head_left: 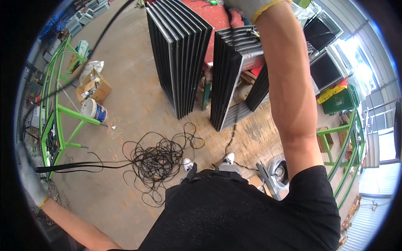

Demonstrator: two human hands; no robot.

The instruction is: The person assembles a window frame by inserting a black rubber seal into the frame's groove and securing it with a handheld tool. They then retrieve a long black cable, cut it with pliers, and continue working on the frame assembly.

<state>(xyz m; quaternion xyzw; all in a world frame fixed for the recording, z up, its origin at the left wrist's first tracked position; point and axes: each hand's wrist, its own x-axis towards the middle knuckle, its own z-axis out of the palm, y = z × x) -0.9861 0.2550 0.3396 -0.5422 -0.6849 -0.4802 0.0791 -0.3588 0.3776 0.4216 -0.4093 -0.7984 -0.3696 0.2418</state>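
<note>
My left hand (28, 178), in a grey glove, is stretched out low at the far left edge and seems closed on a black cable (75, 166). That cable runs right into a tangled coil of black wire (157, 161) on the concrete floor by my feet. My right hand (247, 6), also in a grey glove with a yellow cuff, is raised to the top edge just above a stack of black ribbed frames (230, 71). Its fingers are cut off by the rim, so its grip is hidden. A second, taller stack of black frames (180, 54) stands to the left.
A green metal rack (58, 113) lines the left side, with a cardboard box (94, 85) and a white bucket (94, 111) beside it. A red table (213, 21) stands behind the stacks. Green railing (347, 154) and a green bin (341, 100) are on the right.
</note>
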